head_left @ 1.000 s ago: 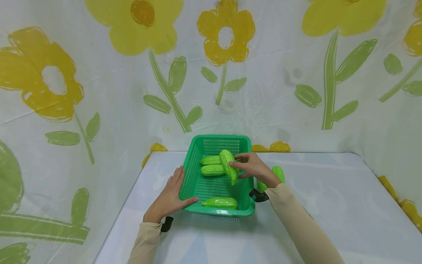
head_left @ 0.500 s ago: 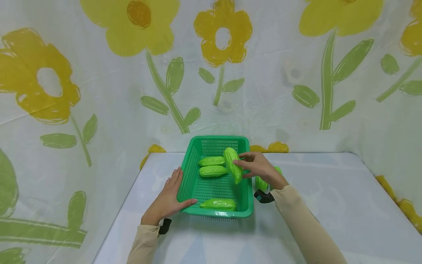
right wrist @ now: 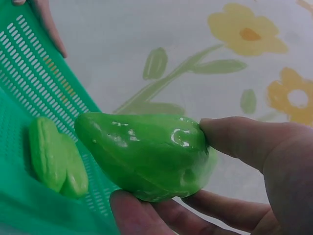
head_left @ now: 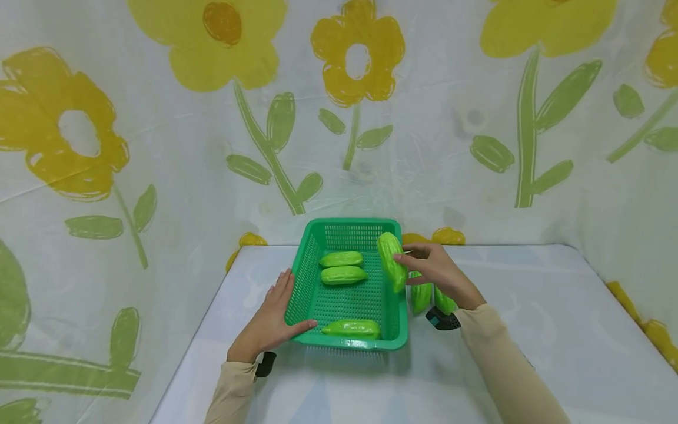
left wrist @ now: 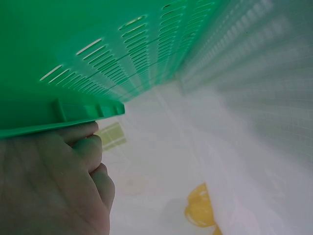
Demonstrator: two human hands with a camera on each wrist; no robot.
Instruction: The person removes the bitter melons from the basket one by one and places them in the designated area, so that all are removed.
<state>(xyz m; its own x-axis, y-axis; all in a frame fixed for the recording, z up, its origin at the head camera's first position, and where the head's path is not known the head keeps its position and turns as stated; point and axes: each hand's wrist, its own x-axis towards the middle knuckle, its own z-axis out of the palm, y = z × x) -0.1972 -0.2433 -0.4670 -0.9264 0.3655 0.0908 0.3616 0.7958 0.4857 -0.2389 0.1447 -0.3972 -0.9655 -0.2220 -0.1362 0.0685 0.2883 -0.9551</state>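
My right hand (head_left: 436,272) pinches a glossy green, ridged bitter melon (head_left: 392,262) between thumb and fingers, above the basket's right rim. In the right wrist view this bitter melon (right wrist: 146,154) points its narrow end toward the basket. Straight fingers of my left hand (head_left: 267,321) lie along the outer left side of the green plastic basket (head_left: 299,253), its thumb over the near corner. Two bitter melons (head_left: 343,275) lie side by side inside, left of the middle; another bitter melon (head_left: 351,328) rests by the near wall.
Two more bitter melons (head_left: 421,294) lie on the pale table (head_left: 529,330) just right of the basket, partly behind my right hand and wristband. A white cloth with printed flowers (head_left: 434,147) hangs behind and beside the table.
My right hand has moved right with the bitter melon, from over the basket's middle to its right rim. More of the outside bitter melons shows. My left hand stays on the basket.
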